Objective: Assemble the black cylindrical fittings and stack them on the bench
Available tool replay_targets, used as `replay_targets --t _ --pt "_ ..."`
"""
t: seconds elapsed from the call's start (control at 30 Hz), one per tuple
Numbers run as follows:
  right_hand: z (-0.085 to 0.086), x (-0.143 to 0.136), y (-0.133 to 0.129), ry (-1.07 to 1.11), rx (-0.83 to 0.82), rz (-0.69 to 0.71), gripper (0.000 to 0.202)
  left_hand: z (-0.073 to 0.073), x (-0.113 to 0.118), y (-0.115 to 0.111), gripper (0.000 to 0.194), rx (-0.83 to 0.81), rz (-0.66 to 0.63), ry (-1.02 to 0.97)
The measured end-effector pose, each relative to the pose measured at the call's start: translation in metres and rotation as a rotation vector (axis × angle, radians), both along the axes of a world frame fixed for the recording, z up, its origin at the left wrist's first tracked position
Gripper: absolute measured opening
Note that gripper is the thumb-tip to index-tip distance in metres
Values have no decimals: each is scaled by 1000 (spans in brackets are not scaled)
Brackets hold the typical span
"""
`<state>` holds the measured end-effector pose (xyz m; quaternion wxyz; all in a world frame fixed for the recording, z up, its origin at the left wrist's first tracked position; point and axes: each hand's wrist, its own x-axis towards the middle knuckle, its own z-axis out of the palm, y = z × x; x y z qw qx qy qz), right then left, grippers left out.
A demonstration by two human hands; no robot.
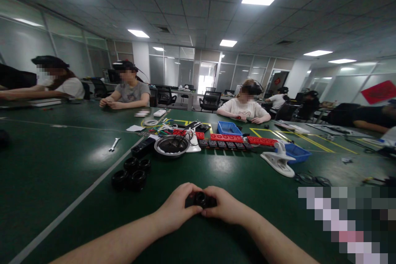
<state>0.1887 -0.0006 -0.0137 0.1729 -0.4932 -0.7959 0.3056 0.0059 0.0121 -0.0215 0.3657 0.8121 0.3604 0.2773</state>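
Both hands meet on a small black part with a round ring-like piece in its middle [201, 199], just over the green table. From the left, my left hand [179, 206] grips it with the thumb at the near side and fingers over the far edge. My right hand [225, 203] grips its right end the same way, the two thumbs almost touching. The part's exact kind cannot be made out, since fingers cover both ends. Several black tyre-like rings [137, 178] lie together on the table, left of and beyond my left hand.
Beyond the hands lie a round metal dish [159, 148], red slotted strips [225, 137], blue trays [228, 127] and a white clip-shaped stand [276, 164]. A wrench [114, 144] rests at left. Cables [312, 179] lie at right. Other people sit across the table [77, 189].
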Motion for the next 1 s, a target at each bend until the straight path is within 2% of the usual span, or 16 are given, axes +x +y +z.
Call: replay_targets --t 0.13,0.3,0.4,0.53,0.63,0.77,0.87,1.0 --pt "-1 -2 1 -24 -49 -57 22 2 1 -3 26 11 29 41" --pt "-7 -15 -7 -306 152 -214 32 -2 2 -5 23 37 99 67" --pt "-8 -20 -11 -382 230 -231 31 -3 3 -4 24 39 114 39" --pt "-6 -17 -11 -281 268 -159 41 0 3 -3 24 37 66 23" --pt "-1 -8 -5 -174 193 -48 48 3 2 -2 27 23 20 37" --pt "2 2 3 -64 43 59 27 1 0 0 29 25 -6 20" --pt "0 3 4 -31 27 33 20 -1 0 -1 28 18 -2 10" --pt "-5 -4 0 -109 42 -71 27 -1 1 -3 27 2 31 17"
